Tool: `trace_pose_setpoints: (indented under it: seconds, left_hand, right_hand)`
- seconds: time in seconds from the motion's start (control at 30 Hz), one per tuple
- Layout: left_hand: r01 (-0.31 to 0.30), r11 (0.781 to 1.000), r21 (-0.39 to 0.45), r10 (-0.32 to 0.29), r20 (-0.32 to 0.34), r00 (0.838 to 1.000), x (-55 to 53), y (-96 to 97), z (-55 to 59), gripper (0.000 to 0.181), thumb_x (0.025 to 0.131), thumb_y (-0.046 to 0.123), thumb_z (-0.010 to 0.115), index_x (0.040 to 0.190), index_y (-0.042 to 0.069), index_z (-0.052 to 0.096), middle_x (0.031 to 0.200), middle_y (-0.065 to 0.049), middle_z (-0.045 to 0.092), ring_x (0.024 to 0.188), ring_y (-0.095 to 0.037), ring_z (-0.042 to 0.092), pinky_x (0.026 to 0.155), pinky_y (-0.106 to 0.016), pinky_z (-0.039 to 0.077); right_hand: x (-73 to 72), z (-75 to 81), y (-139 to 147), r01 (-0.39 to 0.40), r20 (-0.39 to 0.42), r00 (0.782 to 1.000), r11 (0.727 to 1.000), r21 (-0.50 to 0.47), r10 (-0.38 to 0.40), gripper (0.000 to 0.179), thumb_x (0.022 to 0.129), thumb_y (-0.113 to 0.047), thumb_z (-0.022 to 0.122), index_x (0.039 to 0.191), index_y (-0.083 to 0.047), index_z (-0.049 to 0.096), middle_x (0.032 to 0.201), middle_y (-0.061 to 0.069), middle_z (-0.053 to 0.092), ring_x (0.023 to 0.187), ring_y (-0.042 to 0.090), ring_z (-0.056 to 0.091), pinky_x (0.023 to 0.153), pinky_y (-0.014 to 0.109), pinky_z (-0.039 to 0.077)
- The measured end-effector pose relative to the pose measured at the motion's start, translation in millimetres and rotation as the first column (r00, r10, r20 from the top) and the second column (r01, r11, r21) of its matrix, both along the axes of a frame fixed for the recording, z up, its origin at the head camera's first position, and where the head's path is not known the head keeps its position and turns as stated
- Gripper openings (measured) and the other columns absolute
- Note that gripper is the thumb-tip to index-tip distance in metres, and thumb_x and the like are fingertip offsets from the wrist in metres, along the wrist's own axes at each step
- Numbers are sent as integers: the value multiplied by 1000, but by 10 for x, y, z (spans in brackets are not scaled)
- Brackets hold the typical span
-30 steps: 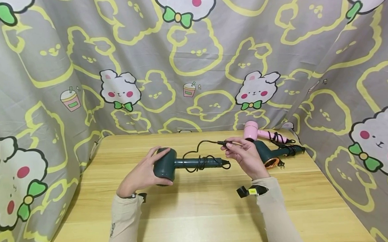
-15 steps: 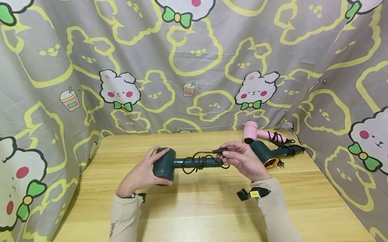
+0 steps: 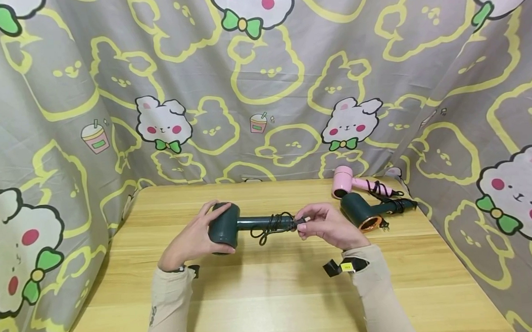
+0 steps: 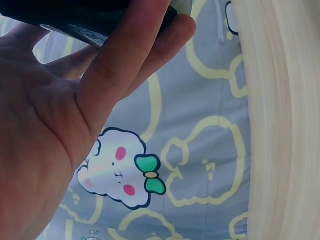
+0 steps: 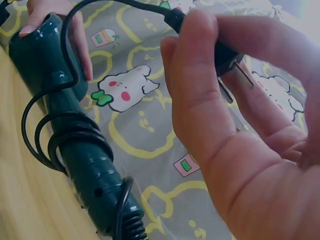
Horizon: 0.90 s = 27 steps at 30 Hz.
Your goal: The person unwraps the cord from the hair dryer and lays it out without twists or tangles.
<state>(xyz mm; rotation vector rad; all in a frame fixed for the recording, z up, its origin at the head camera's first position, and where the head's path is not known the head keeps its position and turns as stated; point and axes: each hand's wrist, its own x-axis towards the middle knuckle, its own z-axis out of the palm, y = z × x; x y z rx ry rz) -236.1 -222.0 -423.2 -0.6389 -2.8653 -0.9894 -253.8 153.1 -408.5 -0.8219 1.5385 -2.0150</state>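
A dark green hair dryer [image 3: 224, 229] lies sideways over the middle of the table, its handle pointing right. My left hand [image 3: 189, 243] grips its barrel, fingers on top and thumb below. Black cord [image 5: 80, 132] is looped around the handle. At the handle's tail end, my right hand [image 3: 333, 227] pinches the black two-pin plug [image 5: 227, 56] between thumb and fingers, and its metal prongs show in the right wrist view. In the left wrist view only a dark edge of the dryer [image 4: 75, 17] shows above the palm.
To the right of the right hand lies another dark green hair dryer [image 3: 357, 209] with an orange-rimmed opening and wound cord. Behind it rests a pink hair dryer [image 3: 343, 180], also cord-wrapped. A patterned curtain [image 3: 230, 162] surrounds the wooden table [image 3: 263, 305] at back and sides.
My right hand has moved down and to the left with the plug, from above the handle to its tail end. The loose cord arc has dropped into a loop below the handle. My left hand stays.
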Motion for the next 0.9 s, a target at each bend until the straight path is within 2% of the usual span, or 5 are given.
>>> trace_pose_setpoints:
  seconds: [0.37, 0.5, 0.63, 0.7, 0.9]
  left_hand:
    - [-6, 1000, 2, 6, -1, 1000, -10, -34, -6, 112, 62, 57, 96, 158, 32, 43, 163, -16, 30, 119, -39, 61, 90, -51, 57]
    - [-1, 1000, 7, 1, -7, 1000, -11, -51, -2, 112, 62, 57, 96, 158, 30, 43, 162, -17, 30, 119, -39, 61, 90, -51, 57]
    - [-12, 1000, 15, 12, -13, 1000, 0, -68, 1, 113, 62, 56, 97, 157, 30, 44, 162, -16, 30, 119, -39, 61, 91, -51, 56]
    - [-18, 1000, 14, 18, -17, 1000, 1, -78, 1, 113, 61, 56, 97, 157, 30, 44, 162, -15, 30, 118, -39, 61, 90, -50, 56]
    - [-30, 1000, 9, 30, -24, 999, -1, -98, -1, 113, 61, 58, 96, 157, 31, 43, 162, -14, 30, 117, -38, 62, 89, -50, 56]
  right_hand:
    - [-17, -77, -40, -51, 7, 999, 995, 90, 50, 19, 102, -5, 62, 106, -14, 78, 106, 0, 77, 89, 16, 78, 84, 36, 63]
    - [-29, -105, -69, -58, -27, 998, 983, 176, 64, 15, 101, -4, 64, 111, 0, 73, 104, 2, 77, 88, 17, 77, 83, 40, 63]
    - [-40, -130, -93, -71, -36, 996, 967, 243, 82, 31, 99, -4, 66, 119, 19, 62, 104, 5, 77, 87, 18, 78, 81, 41, 63]
    - [-45, -143, -98, -75, -36, 995, 959, 274, 88, 36, 97, -4, 68, 121, 22, 60, 104, 5, 78, 87, 18, 78, 81, 39, 63]
    - [-62, -198, -107, -105, -35, 992, 943, 317, 122, 33, 95, -1, 70, 117, 22, 63, 99, 3, 79, 85, 16, 78, 81, 39, 63]
